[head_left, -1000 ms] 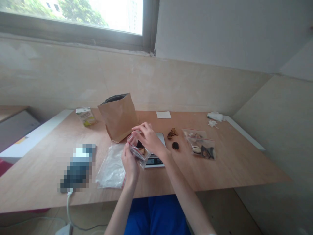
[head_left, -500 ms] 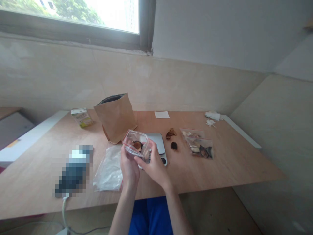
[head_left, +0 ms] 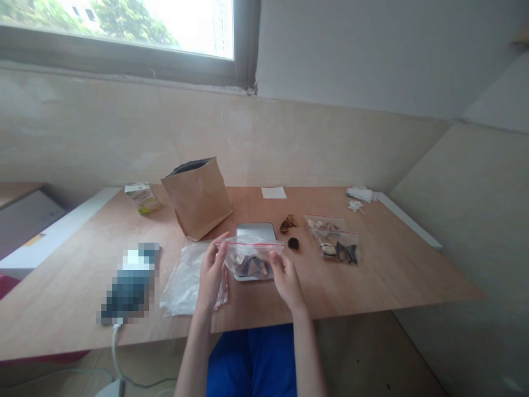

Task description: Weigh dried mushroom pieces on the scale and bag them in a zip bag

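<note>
Above the plywood tabletop (head_left: 372, 275), the left hand (head_left: 211, 270) and right hand (head_left: 286, 278) pinch opposite ends of a zip-top bag (head_left: 250, 262) of dark dried slices, which spans the gap between them. From that bag, a digital scale (head_left: 254, 231) sits just behind at 12 o'clock, a kraft paper bag (head_left: 197, 201) stands at 10 o'clock, and a second zip-top bag (head_left: 334, 242) lies at 3 o'clock.

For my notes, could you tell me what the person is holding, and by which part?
A clear plastic zip bag of dark dried pieces, gripped at its two sides by the left hand and right hand.
</note>
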Action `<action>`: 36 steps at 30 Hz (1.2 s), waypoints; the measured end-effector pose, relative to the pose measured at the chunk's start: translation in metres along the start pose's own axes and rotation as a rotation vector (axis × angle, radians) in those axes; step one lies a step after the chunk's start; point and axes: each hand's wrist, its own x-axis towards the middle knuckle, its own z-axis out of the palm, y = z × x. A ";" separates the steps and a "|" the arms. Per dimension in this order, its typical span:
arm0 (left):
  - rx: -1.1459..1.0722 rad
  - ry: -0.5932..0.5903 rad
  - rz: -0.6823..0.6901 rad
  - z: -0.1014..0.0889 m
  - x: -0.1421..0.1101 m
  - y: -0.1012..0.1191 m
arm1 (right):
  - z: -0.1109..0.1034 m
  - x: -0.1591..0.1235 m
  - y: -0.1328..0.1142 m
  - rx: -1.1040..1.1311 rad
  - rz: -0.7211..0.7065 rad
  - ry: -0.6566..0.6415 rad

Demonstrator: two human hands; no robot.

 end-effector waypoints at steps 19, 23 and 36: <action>0.258 0.290 0.205 0.012 -0.014 -0.007 | -0.009 -0.001 0.002 -0.097 -0.063 0.250; 0.363 0.264 0.276 0.014 -0.014 -0.008 | -0.006 -0.004 0.001 -0.096 -0.077 0.311; 0.022 0.158 0.068 0.015 -0.013 -0.009 | -0.016 0.002 0.006 0.002 -0.045 0.515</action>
